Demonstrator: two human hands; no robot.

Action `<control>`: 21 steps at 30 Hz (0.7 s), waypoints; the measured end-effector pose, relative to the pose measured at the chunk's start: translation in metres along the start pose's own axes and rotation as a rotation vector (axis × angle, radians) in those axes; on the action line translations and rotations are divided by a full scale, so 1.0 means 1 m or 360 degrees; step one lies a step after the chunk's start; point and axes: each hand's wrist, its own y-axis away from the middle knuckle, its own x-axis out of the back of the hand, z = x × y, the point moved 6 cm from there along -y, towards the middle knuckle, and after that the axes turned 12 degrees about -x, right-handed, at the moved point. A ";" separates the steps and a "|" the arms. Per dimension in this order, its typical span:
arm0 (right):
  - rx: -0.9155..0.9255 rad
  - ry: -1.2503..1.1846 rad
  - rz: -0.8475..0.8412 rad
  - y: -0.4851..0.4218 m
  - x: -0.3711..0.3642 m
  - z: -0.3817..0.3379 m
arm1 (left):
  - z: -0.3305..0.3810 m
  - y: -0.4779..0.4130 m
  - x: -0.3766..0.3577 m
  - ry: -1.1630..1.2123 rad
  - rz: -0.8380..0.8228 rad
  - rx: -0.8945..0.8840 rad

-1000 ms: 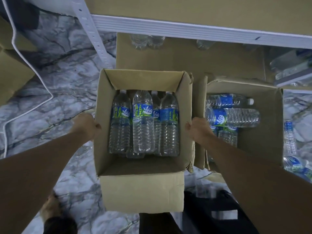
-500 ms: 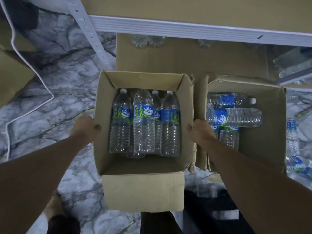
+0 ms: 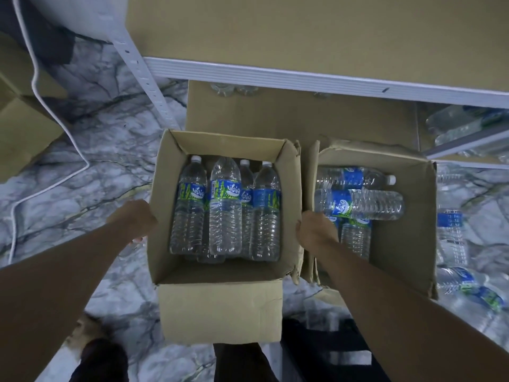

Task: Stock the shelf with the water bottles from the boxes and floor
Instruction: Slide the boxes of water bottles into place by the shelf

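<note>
An open cardboard box (image 3: 220,310) sits in front of me with several clear water bottles (image 3: 225,208) with blue-green labels lying inside. My left hand (image 3: 132,219) grips the box's left wall and my right hand (image 3: 314,230) grips its right wall. A second open box (image 3: 407,230) stands to the right and holds more water bottles (image 3: 358,204) lying sideways. The shelf (image 3: 303,81) with a white metal edge and brown boards runs across the top. Loose bottles (image 3: 451,235) lie on the floor at far right.
Marble-patterned floor (image 3: 96,133) surrounds the boxes. A white cable (image 3: 49,100) loops at the left beside another cardboard box (image 3: 22,128). The shelf's white upright post (image 3: 146,81) stands behind the held box. My legs and a foot show at the bottom.
The view has tilted slightly, so the boxes sit a little lower in view. Both hands keep the same hold on the box walls.
</note>
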 end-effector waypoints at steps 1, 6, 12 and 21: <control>0.0015 0.0008 -0.0043 0.003 0.000 0.001 | 0.004 0.007 0.003 -0.0018 0.0002 -0.0003; 0.0090 -0.0020 -0.0302 0.015 0.005 0.011 | 0.029 0.034 0.004 0.0012 -0.0181 -0.0034; 0.0245 -0.0024 -0.0502 0.032 0.014 0.020 | 0.105 0.048 -0.006 -0.0038 -0.0183 -0.0503; 0.0271 -0.0026 -0.0512 0.053 0.062 0.034 | 0.184 0.105 -0.018 -0.0004 -0.0579 -0.0984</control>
